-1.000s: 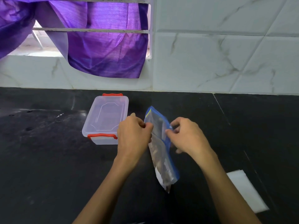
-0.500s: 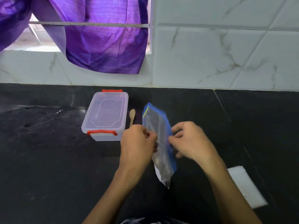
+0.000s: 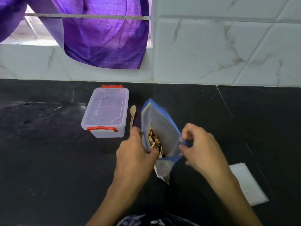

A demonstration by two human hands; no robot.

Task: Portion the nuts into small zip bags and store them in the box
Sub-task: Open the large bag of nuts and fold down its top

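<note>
The left hand [image 3: 135,154] grips the left lip of the zip bag [image 3: 160,128], thumb hooked over the blue rim near the mouth's near corner and the other fingers curled behind the film, back of the hand turned up toward the camera. The right hand [image 3: 198,149] pinches the opposite lip between thumb and curled fingertips, knuckles raised, wrist bent inward. Both forearms rise from the bottom edge and converge on the bag, which is held upright above the black counter [image 3: 48,160] with its mouth pulled wide apart. Inside, a heap of mixed nuts [image 3: 154,141] shows against the left wall, low in the bag. Just left of the bag a wooden spoon [image 3: 132,117] lies on the counter, its bowl pointing away, its handle end passing behind the left hand. Beyond the spoon sits the clear box [image 3: 105,112], lid on, with red clasps at both ends. A flat white stack, likely small bags [image 3: 247,185], lies near the right forearm
</note>
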